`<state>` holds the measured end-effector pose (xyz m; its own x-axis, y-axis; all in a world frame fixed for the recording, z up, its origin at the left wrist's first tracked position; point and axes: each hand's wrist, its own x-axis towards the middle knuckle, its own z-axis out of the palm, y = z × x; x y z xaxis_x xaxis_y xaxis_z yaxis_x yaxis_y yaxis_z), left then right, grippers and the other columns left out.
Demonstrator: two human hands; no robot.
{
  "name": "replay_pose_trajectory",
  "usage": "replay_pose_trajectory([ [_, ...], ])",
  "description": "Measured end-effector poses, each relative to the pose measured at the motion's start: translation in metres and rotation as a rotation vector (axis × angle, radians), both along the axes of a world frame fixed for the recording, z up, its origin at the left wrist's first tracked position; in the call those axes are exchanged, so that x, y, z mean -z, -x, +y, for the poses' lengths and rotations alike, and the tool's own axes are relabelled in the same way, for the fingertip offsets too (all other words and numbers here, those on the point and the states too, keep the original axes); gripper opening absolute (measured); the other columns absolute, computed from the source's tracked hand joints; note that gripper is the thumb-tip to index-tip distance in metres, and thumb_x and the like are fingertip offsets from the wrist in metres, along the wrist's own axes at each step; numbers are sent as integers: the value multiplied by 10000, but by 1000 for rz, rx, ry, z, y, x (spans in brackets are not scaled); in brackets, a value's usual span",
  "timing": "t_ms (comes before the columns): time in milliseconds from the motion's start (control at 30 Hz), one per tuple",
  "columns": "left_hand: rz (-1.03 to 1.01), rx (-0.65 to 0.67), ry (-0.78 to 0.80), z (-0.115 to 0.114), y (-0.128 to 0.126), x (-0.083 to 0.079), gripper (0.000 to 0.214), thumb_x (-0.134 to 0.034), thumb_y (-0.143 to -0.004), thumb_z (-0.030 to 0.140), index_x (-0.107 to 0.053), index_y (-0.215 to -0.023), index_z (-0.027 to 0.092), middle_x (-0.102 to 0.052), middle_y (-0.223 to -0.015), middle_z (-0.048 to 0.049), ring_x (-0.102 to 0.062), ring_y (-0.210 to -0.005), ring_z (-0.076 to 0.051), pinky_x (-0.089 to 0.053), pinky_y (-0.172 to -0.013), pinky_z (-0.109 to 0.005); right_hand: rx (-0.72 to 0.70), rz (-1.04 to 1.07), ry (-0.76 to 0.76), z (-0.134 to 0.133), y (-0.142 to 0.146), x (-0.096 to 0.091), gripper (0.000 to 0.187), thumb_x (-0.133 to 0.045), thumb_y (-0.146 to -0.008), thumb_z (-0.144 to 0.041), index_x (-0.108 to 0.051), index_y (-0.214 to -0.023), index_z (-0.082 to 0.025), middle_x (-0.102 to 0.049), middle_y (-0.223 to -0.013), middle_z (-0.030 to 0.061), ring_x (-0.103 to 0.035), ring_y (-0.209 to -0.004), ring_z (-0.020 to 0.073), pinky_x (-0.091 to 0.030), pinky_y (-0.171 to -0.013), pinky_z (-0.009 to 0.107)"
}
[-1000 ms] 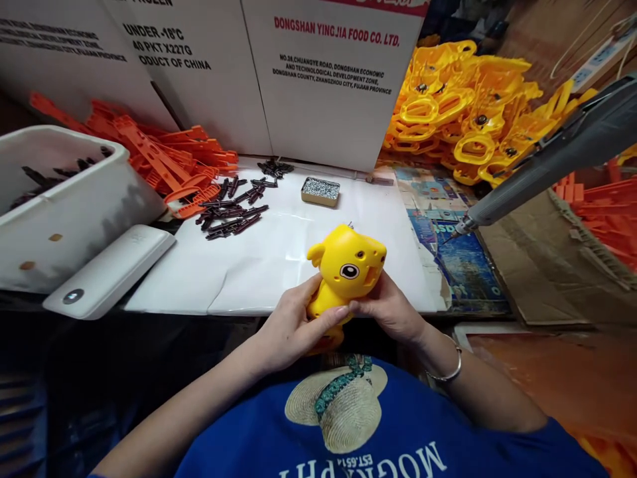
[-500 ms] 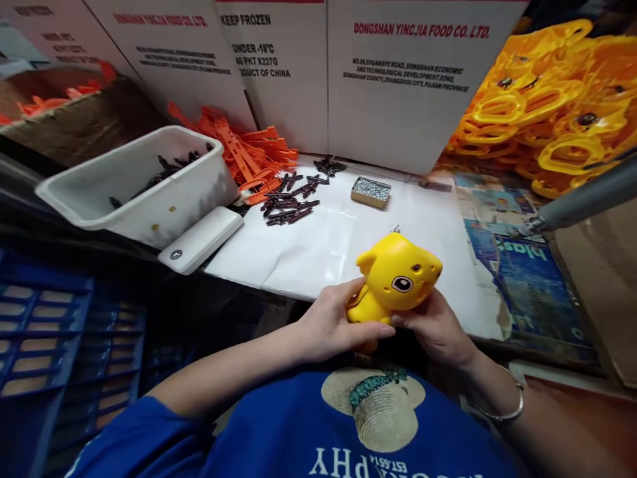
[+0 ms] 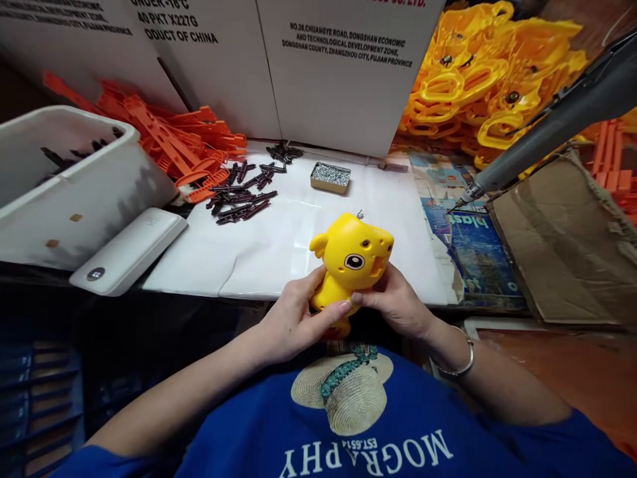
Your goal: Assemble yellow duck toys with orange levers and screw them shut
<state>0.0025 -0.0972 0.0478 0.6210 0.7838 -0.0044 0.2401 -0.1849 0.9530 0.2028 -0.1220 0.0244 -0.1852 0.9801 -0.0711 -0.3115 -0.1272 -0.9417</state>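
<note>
A yellow plastic animal-shaped toy (image 3: 353, 260) with a round black eye is held at the near edge of the white table sheet (image 3: 279, 245). My left hand (image 3: 293, 318) wraps its fingers round the toy's lower left side. My right hand (image 3: 398, 302), with a silver bracelet at the wrist, grips the toy's lower right side. Both thumbs press on its body. A small screw stands near the toy's top.
A hanging grey electric screwdriver (image 3: 537, 139) points down at the right. Behind are a tin of screws (image 3: 330, 177), dark small parts (image 3: 243, 196), orange plastic strips (image 3: 169, 143), a white tub (image 3: 64, 186), a white power bank (image 3: 129, 249), yellow toy shells (image 3: 488, 79) and cardboard boxes (image 3: 343, 66).
The view swung left and then back to the right. The toy stays in both hands in the same grip, tilted slightly.
</note>
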Motion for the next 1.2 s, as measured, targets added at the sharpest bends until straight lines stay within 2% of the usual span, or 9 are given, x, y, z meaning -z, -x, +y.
replay_pose_trajectory([
  [300,17,-2,29,3,0,1,405,-722,-876,492,-657,-1080,148,-698,-828,-20,-612,-694,-138,-506,-622,-239,-137,73,-48,5,-10,0,486,-908,-709,-289,-709,-1149,-233,-764,-1204,49,-722,-1123,282,-586,-1043,515],
  [400,53,-55,-60,17,11,-4,566,-771,-803,565,-641,-1205,188,-730,-1100,-86,-693,-921,-226,-585,-754,-308,-85,-20,-34,6,-12,-6,589,-944,-641,-295,-674,-1161,-235,-774,-1128,35,-745,-1015,254,-627,-964,486],
  [467,-12,-125,-102,27,21,-13,788,-808,-730,630,-576,-1362,222,-655,-1348,-127,-674,-1125,-292,-591,-906,-369,-83,-126,-54,5,-10,-12,663,-952,-623,-301,-645,-1207,-237,-764,-1105,29,-741,-959,227,-649,-896,436],
  [533,-55,-122,-68,33,29,-25,949,-831,-684,661,-499,-1465,235,-616,-1417,-143,-654,-1192,-318,-576,-961,-376,-115,-251,-110,4,-6,-19,728,-944,-634,-303,-616,-1280,-235,-747,-1111,32,-723,-950,214,-650,-866,400],
  [633,-15,-52,7,34,34,-43,952,-863,-686,594,-482,-1477,225,-673,-1317,-141,-675,-1150,-313,-585,-911,-343,-154,-397,-222,4,-1,-28,813,-920,-670,-299,-556,-1394,-234,-725,-1169,55,-697,-1012,235,-636,-885,405],
  [733,10,-31,-42,30,32,-56,778,-867,-710,497,-551,-1363,218,-706,-1213,-109,-689,-1073,-285,-579,-894,-340,-199,-473,-329,6,2,-35,829,-910,-691,-301,-541,-1430,-236,-713,-1233,77,-692,-1058,264,-624,-909,423],
  [900,-71,-110,-105,16,28,-60,609,-870,-679,475,-604,-1151,197,-710,-1017,-64,-672,-894,-230,-574,-802,-334,-273,-517,-320,3,2,-40,798,-885,-744,-326,-550,-1468,-302,-679,-1368,79,-707,-1132,297,-613,-977,431],
  [1033,-30,-177,-115,14,25,-51,709,-923,-557,564,-627,-1086,196,-712,-981,-60,-674,-884,-231,-570,-752,-322,-75,-619,-382,7,-7,-24,884,-880,-685,-450,-551,-1492,-303,-630,-1457,107,-648,-1272,394,-613,-995,464],
  [1200,4,-208,-176,12,21,-43,765,-930,-516,621,-640,-1085,201,-720,-983,-66,-688,-884,-234,-567,-746,-325,-57,-669,-402,8,-18,3,764,-814,-748,-508,-582,-1458,-346,-649,-1440,79,-665,-1258,361,-612,-978,361],
])
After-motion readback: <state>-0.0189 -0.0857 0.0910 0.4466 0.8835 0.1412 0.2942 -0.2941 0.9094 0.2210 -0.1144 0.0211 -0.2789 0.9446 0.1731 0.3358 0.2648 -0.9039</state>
